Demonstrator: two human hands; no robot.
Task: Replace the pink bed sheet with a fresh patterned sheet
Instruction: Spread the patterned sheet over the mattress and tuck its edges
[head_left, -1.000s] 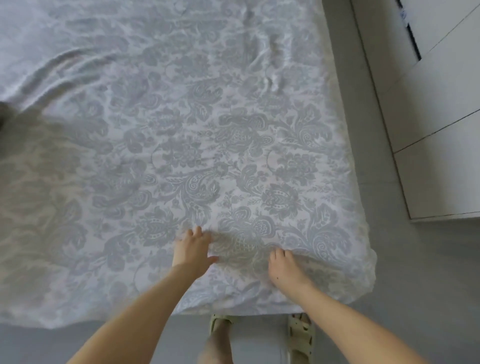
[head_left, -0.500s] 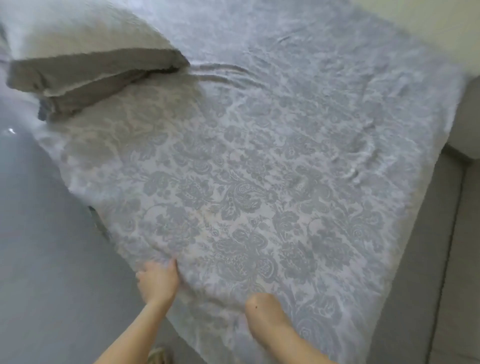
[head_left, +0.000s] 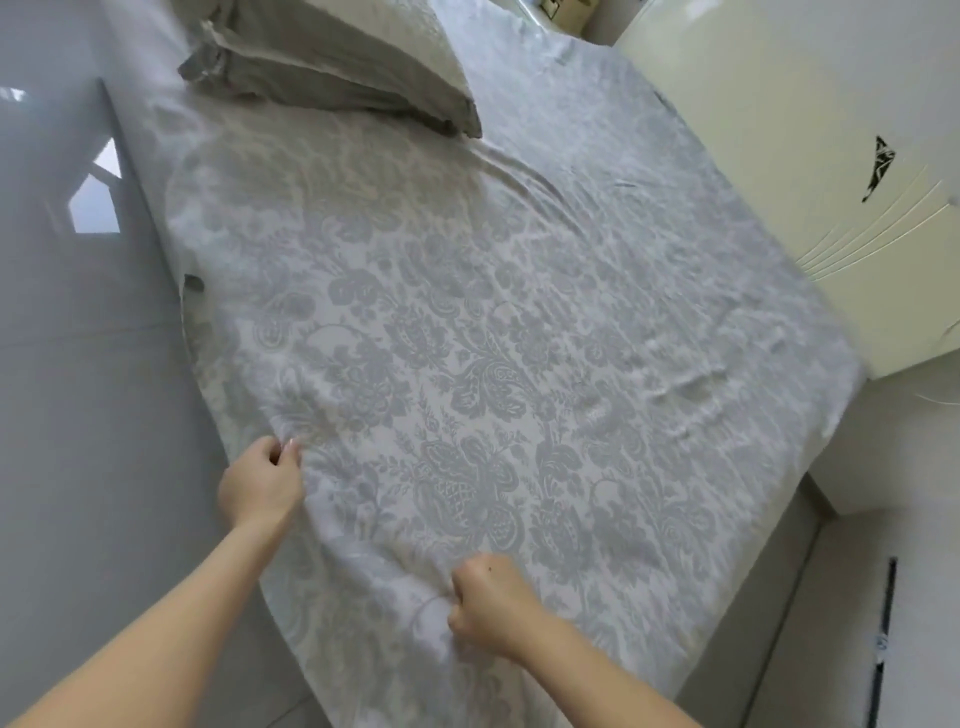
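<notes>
The sheet (head_left: 467, 338), pale with a grey floral print, lies spread over the whole bed, from the pillow end down to the near edge, where it hangs a little over the side. No pink sheet is in view, so the swap itself looks done and what is left is likely the straightening. The left hand (head_left: 260, 483) pinches a fold of the cloth at the bed's left edge, thumb against curled fingers. The right hand (head_left: 488, 608) is bunched into a fist around a gather of cloth close to the near edge. Both grips sit well apart along the same border, which suggests a pull toward the person to draw the cloth taut. A few ripples (head_left: 691, 389) stand near the right side and long creases run down from the pillow (head_left: 337, 57), a grey one lying at the head end on top of the sheet. A small dark patch shows at the left edge; what it is cannot be told. Glossy grey floor (head_left: 62, 364) lies to the left, and a cream wardrobe (head_left: 779, 156) stands just beside the bed on the right.
</notes>
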